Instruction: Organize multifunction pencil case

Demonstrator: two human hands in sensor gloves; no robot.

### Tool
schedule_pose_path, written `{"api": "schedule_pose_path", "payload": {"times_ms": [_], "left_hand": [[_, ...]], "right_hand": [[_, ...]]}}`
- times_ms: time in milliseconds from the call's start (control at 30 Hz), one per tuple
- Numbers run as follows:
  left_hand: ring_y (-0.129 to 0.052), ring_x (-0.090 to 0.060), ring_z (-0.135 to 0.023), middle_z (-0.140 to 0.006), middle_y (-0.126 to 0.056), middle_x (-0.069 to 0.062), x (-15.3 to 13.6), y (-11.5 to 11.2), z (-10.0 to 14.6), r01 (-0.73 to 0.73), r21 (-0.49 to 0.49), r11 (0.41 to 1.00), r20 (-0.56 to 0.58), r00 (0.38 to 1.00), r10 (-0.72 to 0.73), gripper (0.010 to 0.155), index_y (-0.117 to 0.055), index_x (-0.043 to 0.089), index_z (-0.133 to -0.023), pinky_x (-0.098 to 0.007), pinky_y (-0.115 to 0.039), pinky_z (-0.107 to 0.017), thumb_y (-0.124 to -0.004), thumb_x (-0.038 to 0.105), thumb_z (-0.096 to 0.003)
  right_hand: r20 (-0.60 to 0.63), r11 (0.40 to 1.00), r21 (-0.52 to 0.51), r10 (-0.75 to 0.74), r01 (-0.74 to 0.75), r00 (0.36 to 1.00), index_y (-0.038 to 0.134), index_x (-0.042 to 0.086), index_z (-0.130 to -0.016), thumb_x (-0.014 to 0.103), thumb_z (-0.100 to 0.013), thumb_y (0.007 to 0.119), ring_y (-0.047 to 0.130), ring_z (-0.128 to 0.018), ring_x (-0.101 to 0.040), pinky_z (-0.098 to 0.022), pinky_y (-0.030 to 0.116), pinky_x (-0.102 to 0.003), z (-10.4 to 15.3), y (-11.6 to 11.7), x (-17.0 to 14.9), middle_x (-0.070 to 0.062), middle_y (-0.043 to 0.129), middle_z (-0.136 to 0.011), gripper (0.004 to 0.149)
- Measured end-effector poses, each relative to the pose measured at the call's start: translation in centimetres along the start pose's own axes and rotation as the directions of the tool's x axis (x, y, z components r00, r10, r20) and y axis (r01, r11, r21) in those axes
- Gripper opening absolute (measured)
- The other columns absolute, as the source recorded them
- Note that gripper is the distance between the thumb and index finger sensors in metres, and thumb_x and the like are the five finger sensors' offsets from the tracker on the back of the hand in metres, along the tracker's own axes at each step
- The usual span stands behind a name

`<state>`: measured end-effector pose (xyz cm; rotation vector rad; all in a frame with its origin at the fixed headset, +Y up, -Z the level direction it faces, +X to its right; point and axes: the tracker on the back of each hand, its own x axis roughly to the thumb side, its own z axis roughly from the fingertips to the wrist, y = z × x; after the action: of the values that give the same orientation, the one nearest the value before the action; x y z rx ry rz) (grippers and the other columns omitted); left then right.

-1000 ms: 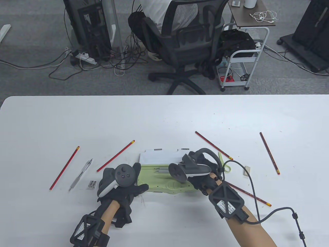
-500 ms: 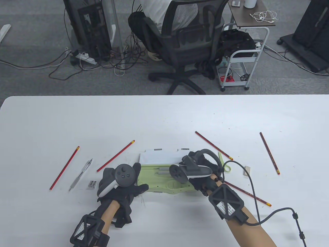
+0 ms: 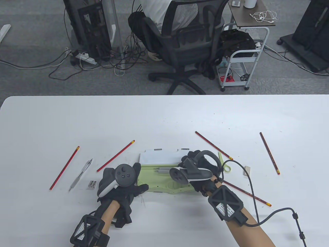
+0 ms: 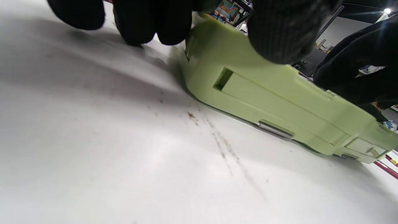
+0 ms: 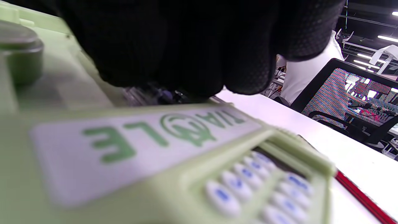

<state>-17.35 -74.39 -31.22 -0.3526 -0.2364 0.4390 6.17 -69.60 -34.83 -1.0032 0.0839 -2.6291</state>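
The green pencil case [image 3: 159, 184] lies open near the front of the table, its white lid [image 3: 159, 157] tipped back. My left hand [image 3: 140, 177] grips its left end, thumb on the front wall [image 4: 264, 99] and fingers [image 4: 155, 18] at the end. My right hand [image 3: 190, 160] hovers low over the right half, fingers [image 5: 186, 46] curled down onto a clear pen-like piece inside. Grey pens [image 3: 161, 170] lie in the tray. The case front carries a label and a keypad [image 5: 258, 183].
Red pencils lie scattered: far left [image 3: 64, 167], left of the case [image 3: 115, 156], behind my right hand [image 3: 213, 145], far right [image 3: 269, 152], under my right wrist [image 3: 246, 193]. Also a clear pen [image 3: 80, 175], a small lead box [image 3: 92, 184], an eraser [image 3: 246, 170], a green looped tool [image 3: 226, 167].
My right hand has slid slightly left and toward me over the case, and more of the grey pens shows. The left hand and the case have stayed put.
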Motion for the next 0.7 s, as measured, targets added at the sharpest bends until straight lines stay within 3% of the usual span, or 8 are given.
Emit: {"api": "schedule_pose_path", "payload": {"times_ms": [333, 533, 700], "left_hand": [[-0.064, -0.050, -0.106, -0.120, -0.058, -0.025, 0.0, 0.0, 0.0, 0.003, -0.004, 1.000, 0.000, 1.000, -0.003, 0.091, -0.031, 0.007, -0.116, -0.073, -0.058, -0.067, -0.079, 0.048, -0.0502], [-0.064, -0.050, -0.106, -0.120, -0.058, -0.025, 0.0, 0.0, 0.0, 0.004, -0.006, 1.000, 0.000, 1.000, -0.004, 0.091, -0.031, 0.007, -0.116, -0.073, -0.057, -0.067, -0.079, 0.048, -0.0503], [-0.065, -0.050, -0.106, -0.120, -0.058, -0.025, 0.1, 0.0, 0.0, 0.006, -0.007, 1.000, 0.001, 1.000, -0.006, 0.091, -0.031, 0.007, -0.116, -0.073, -0.057, -0.067, -0.079, 0.048, -0.0502]], "right_hand": [[-0.048, 0.998, -0.006, 0.065, -0.065, 0.997, 0.090, 0.021, -0.075, 0.037, -0.041, 0.086, 0.095, -0.070, -0.035, -0.060, 0.079, -0.056, 0.0, 0.1, -0.2, -0.008, 0.093, -0.078, 0.037], [-0.103, 1.000, -0.008, 0.019, -0.020, 0.995, 0.088, 0.019, -0.079, 0.037, -0.044, 0.083, 0.094, -0.073, -0.037, -0.061, 0.078, -0.057, 1.0, 0.1, -1.7, -0.009, 0.092, -0.081, 0.040], [-0.210, 0.991, -0.018, -0.134, 0.133, 0.968, 0.079, 0.014, -0.091, 0.042, -0.046, 0.076, 0.088, -0.082, -0.042, -0.065, 0.072, -0.061, 3.5, 0.6, -3.9, -0.015, 0.084, -0.092, 0.054]]}}
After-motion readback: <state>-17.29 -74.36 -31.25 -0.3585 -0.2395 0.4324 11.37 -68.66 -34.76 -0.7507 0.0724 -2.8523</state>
